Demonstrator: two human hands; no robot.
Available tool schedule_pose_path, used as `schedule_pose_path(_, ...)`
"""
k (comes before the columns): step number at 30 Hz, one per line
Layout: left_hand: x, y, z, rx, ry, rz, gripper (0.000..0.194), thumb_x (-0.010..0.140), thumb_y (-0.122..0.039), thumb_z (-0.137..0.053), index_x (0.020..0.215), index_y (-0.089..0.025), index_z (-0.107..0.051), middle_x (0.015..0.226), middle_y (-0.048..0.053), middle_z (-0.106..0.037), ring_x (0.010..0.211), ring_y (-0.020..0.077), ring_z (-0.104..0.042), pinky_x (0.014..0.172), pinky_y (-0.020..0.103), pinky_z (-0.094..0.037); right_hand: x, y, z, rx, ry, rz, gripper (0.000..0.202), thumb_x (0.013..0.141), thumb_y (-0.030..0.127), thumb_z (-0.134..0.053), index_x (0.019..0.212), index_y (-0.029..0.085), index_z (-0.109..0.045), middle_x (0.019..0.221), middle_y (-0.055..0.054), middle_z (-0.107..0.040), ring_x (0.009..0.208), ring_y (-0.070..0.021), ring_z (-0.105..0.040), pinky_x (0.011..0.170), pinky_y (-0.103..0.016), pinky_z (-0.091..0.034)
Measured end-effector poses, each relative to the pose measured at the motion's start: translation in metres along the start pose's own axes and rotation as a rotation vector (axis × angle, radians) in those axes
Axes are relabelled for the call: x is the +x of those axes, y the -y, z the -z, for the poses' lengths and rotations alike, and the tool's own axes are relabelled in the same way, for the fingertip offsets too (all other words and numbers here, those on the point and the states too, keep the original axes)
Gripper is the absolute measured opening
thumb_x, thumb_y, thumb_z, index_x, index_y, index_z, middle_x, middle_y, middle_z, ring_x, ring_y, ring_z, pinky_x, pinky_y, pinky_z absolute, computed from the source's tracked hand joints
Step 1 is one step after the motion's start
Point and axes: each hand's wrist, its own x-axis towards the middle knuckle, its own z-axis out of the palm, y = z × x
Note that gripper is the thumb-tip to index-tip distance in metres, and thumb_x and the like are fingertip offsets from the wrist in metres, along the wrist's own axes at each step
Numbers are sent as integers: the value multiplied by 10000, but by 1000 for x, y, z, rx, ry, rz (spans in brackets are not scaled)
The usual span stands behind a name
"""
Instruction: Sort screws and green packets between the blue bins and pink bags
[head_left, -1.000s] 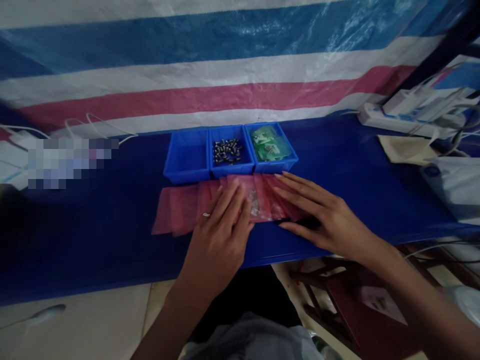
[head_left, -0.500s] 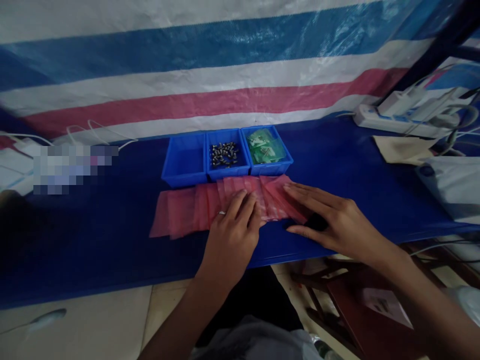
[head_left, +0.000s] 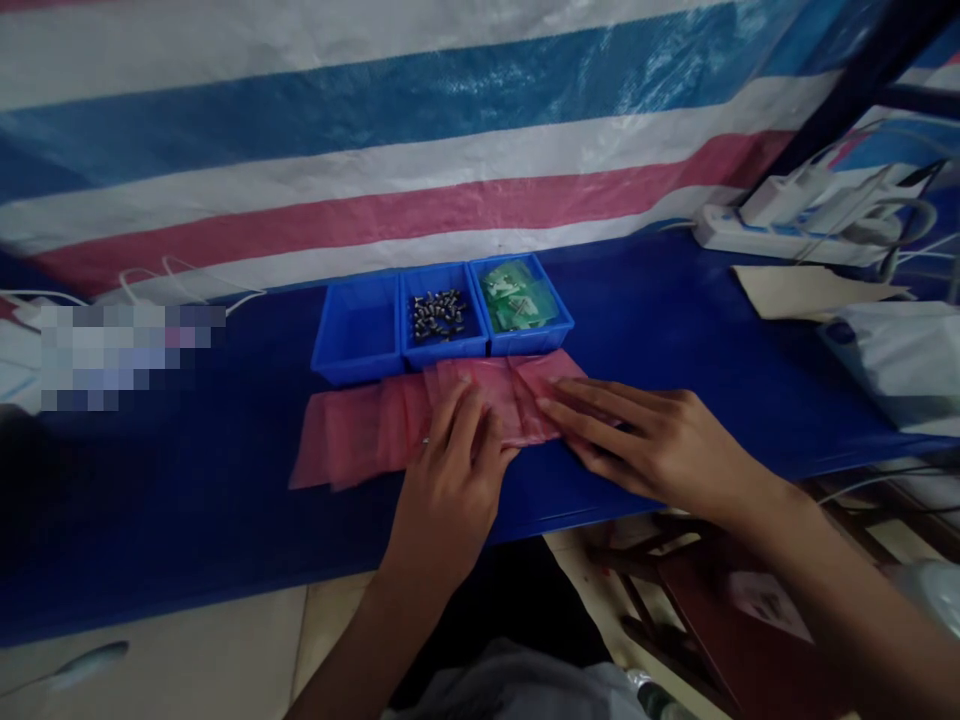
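A row of overlapping pink plastic bags (head_left: 352, 432) lies fanned out on the blue table (head_left: 247, 540). My left hand (head_left: 457, 460) rests on the middle of the row, fingers stretched forward over the film. At the right end, my right hand (head_left: 637, 430) lays its extended fingers on the last bags; its thumb is partly hidden. Just behind the row stand three blue bins side by side: the left bin (head_left: 358, 365) looks bare inside, the middle bin (head_left: 446, 350) holds dark screws (head_left: 439, 315), and the right bin (head_left: 532, 342) holds a green bag (head_left: 517, 295) with small white parts.
Power strips with plugs and cables (head_left: 787, 235) lie at the back right, near a tan paper piece (head_left: 810, 290) and a white plastic bag (head_left: 911, 350). More white cables sit at the left. A striped sheet (head_left: 420, 150) hangs behind the table. Below right is a reddish-brown stool (head_left: 720, 610).
My right hand has shifted slightly left over the bags, its fingers now flatter on them. My left hand stays on the row. The whole view has moved a little.
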Motion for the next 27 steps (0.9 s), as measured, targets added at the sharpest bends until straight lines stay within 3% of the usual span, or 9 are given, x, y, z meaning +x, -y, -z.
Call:
schedule_pose_path(3,-1,2,-4,-6,-14,-22,272,1111,-242,-566,1231,-50,-716,1331,195,-756,1321,326,-712,1004,438,-702,2,0,-4,6,-41,31,340,1072,120,-570,1376,125,-723,1292,-131,-804,1140,-285,-813,899,-386,-731)
schedule_pose_path(6,-3,3,-9,-52,-11,3,243,1111,-234,-567,1227,-88,-724,1329,176,-762,1328,301,-712,1033,425,-694,3,5,-8,127,-163,-102,593,1050,80,-604,1618,238,-539,1325,-73,-793,1125,-249,-814,936,-341,-724)
schedule_pose_path(8,-4,4,-10,-92,0,24,250,1114,-244,-566,1263,-107,-713,1354,173,-754,1356,289,-697,1085,426,-670,7,11,-9,201,-204,-135,679,1043,71,-618,1667,296,-472,1356,-41,-779,1182,-234,-792,997,-332,-705)
schedule_pose_path(14,-4,3,-3,-83,10,83,555,1127,-437,-522,1533,-59,-525,1478,214,-682,1439,317,-635,1158,441,-618,8,16,-7,240,5,-95,480,1082,270,-640,1551,169,-617,1510,-130,-678,1380,-284,-686,1118,-440,-644)
schedule_pose_path(17,-5,0,-2,-43,55,60,465,1125,-432,-528,1441,-105,-623,1478,185,-691,1428,328,-642,1100,460,-652,-2,9,-6,237,11,-155,417,1094,230,-599,1504,212,-669,1462,-97,-724,1261,-258,-765,1041,-401,-685)
schedule_pose_path(20,-5,-5,-6,23,19,87,338,1120,-349,-550,1302,-109,-702,1444,192,-712,1371,354,-682,997,491,-695,-6,7,-9,101,-60,-203,265,1082,254,-635,1291,206,-791,1243,-87,-828,1030,-254,-833,846,-375,-721)
schedule_pose_path(22,-5,-10,-10,34,2,113,285,1114,-284,-553,1269,-104,-713,1435,200,-714,1367,365,-684,984,505,-697,-5,9,-11,63,-74,-199,240,1074,294,-658,1219,173,-806,1196,-107,-836,1009,-274,-832,820,-404,-724)
schedule_pose_path(25,-3,-17,-13,19,24,145,246,1088,-191,-571,1271,-96,-706,1452,209,-701,1401,374,-662,1047,519,-673,-2,11,-12,164,-53,-156,298,1077,287,-644,1293,131,-777,1341,-151,-785,1200,-305,-789,987,-461,-710)
schedule_pose_path(27,-2,-21,-14,0,40,161,269,1078,-198,-602,1306,-87,-690,1481,214,-680,1432,375,-638,1093,516,-653,-3,9,-11,260,-34,-152,345,1085,219,-609,1401,168,-737,1441,-133,-736,1304,-286,-742,1095,-445,-668)
